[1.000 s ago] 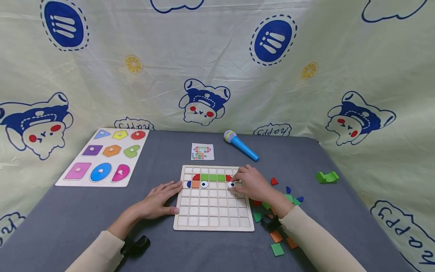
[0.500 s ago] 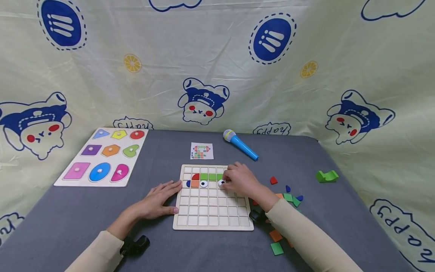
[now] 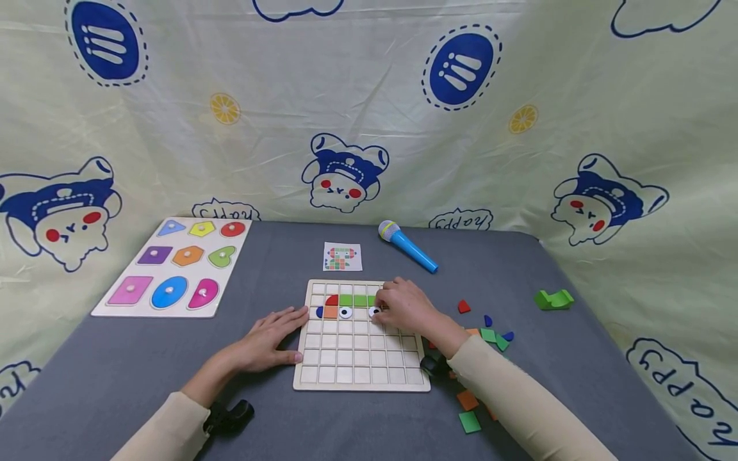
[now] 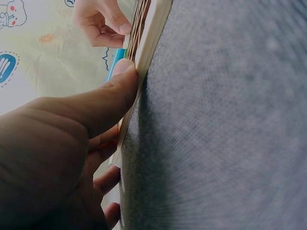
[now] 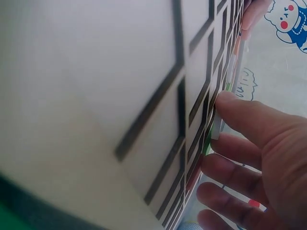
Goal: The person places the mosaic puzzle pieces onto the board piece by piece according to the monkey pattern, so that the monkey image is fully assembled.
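Note:
A wooden grid board lies mid-table in the head view. My left hand rests at its left edge with fingers extended; the left wrist view shows the thumb touching the side. My right hand pinches a white eye tile over the second row. That white tile appears edge-on between thumb and index finger in the right wrist view. Another eye tile sits left of it, beside an orange square and a blue half-round piece. Above are a red piece and green squares.
Loose pieces, including a green square and a red one, lie right of the board. Behind it are a picture card and a blue toy microphone. A shape puzzle lies left; a green block lies right.
My right hand has moved left along the second row with the eye tile, then stayed nearly still over the last half second. My left hand keeps its place at the board's edge.

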`<state>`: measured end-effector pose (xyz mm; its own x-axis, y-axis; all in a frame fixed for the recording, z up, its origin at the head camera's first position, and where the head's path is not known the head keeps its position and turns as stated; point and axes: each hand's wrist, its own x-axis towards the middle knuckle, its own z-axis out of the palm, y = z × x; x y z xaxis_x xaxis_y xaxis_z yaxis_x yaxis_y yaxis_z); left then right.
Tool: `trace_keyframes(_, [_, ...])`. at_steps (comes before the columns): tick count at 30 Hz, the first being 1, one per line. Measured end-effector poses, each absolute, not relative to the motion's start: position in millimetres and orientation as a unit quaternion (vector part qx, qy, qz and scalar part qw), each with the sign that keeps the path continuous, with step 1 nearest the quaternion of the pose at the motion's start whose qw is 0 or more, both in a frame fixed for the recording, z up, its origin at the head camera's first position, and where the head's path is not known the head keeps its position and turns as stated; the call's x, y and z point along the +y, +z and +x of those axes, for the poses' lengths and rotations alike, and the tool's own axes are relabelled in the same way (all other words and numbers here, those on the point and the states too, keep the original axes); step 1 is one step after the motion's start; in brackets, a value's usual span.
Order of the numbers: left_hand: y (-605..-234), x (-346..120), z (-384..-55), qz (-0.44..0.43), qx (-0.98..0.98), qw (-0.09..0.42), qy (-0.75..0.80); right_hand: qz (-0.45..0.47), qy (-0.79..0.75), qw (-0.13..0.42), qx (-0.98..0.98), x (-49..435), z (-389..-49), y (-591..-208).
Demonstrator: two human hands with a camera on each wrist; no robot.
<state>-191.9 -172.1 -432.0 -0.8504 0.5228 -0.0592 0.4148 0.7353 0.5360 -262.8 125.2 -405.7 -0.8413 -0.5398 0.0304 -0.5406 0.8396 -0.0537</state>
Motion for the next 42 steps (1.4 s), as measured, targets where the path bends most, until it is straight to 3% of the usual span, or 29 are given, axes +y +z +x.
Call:
trace_keyframes(14, [-432.9, -171.0, -191.0, 0.254, 0.924, 0.106, 0.265, 0.28, 0.055, 0.017, -0.958, 133.5, -259.2, -402.8])
trace_keyframes(27, [-431.8, -171.9, -190.4, 0.261, 0.924, 0.094, 0.263, 0.274, 0.098, 0.072, -0.954, 197.1, -249.0, -386.5])
trace_keyframes(42, [-431.7, -172.0, -190.4, 0.26, 0.924, 0.095, 0.263, 0.267, 0.076, 0.032, -0.96, 225.2, -231.6, -406.3])
